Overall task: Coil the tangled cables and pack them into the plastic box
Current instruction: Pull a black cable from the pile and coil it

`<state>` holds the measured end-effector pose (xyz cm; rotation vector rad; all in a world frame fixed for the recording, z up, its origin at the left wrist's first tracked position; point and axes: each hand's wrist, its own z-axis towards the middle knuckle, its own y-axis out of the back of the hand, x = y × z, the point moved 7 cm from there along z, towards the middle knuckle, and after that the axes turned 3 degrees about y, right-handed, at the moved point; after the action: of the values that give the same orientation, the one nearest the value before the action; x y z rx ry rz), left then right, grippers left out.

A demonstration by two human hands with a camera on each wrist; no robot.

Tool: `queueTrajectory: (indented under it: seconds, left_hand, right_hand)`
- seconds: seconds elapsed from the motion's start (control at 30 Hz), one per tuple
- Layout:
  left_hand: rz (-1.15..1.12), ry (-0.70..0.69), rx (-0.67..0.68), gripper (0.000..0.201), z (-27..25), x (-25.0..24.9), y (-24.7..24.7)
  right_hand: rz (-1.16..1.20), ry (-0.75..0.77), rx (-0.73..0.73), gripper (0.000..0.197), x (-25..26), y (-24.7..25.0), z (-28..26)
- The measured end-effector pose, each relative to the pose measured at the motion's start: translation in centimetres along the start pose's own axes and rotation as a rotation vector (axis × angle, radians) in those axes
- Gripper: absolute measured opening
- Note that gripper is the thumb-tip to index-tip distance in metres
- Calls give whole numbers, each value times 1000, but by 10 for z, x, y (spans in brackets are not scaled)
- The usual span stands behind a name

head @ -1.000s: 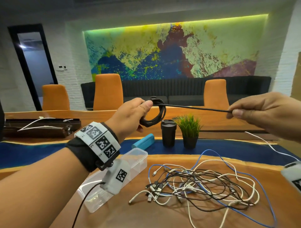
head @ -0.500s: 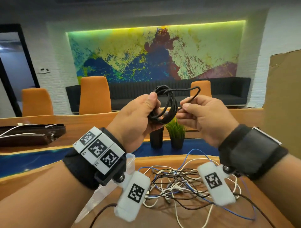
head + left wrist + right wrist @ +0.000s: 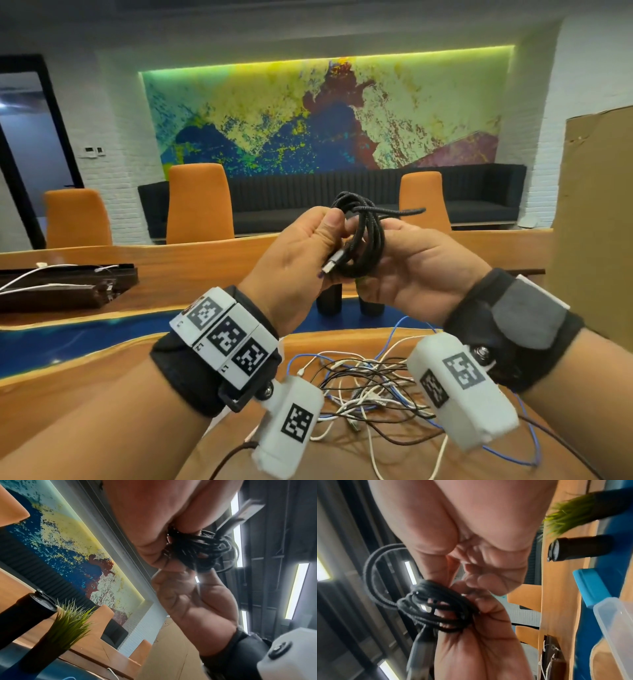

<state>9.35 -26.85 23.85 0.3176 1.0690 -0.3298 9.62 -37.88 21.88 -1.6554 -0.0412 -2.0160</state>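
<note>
I hold a coiled black braided cable (image 3: 364, 240) in the air in front of me with both hands. My left hand (image 3: 322, 240) grips the coil's left side, thumb on top, and the USB plug (image 3: 334, 265) lies on its palm. My right hand (image 3: 394, 246) holds the coil's right side, and a short loose end (image 3: 411, 210) sticks out above it. The same coil (image 3: 436, 608) fills the right wrist view and shows in the left wrist view (image 3: 197, 550). Tangled white, black and blue cables (image 3: 370, 387) lie on the table below. The clear plastic box (image 3: 616, 628) stands open.
A black cup (image 3: 329, 301) and a potted grass plant (image 3: 68, 626) stand behind the hands. A blue object (image 3: 589, 585) lies beside the box. A dark tray with white cables (image 3: 61, 287) sits far left, cardboard (image 3: 596, 240) far right, orange chairs behind.
My right hand came in from the far right, where it held the cable stretched out, to the coil. The straight stretch is now wound on, leaving a short end.
</note>
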Motion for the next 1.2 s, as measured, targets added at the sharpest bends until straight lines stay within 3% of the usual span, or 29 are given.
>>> queueTrajectory:
  seconds: [0.13,0.23,0.33,0.43,0.53,0.63,0.7,0.77,0.83,1.0,1.1,1.2]
  left_hand:
    - [203,-137,-35,35,4,-10,6]
    - [328,-212,-66,32,5,-10,10]
    - [462,-278,-72,33,2,-8,3]
    - [510,-319,-128,32,3,-7,1]
    - [614,-362,-296,37,9,-14,18]
    - [486,-243,-460,37,19,-17,52]
    - [345,-97,-497,35,24,-9,67]
    - [163,22,-492,34,27,5,70]
    - [-15,108,-491,32,25,17,68]
    - [-216,197,-422,31,18,23,56]
    - [-274,282,-171,31,8,23,29]
    - [-89,301,57,32,-6,25,5]
  right_hand:
    - [133,-111,221,41,0,-9,-11]
    - [54,-129,307,42,-3,-12,-20]
    - [-122,-156,248,21,-12,-16,-22]
    - [-77,-158,95,3,-15,-18,-19]
    - [-75,-100,3,22,-16,-14,-19]
    - [-304,-8,-89,23,-18,-5,-26]
    - [-621,131,-134,24,-9,-8,-34]
    - [-1037,298,-85,22,0,-24,-44]
    - [-1310,367,3,22,-4,-40,-51]
    - [-1579,353,84,32,-25,-36,-57]
    - [-1513,210,145,27,-40,-15,-46]
    - [-1317,-38,193,20,-42,2,-25]
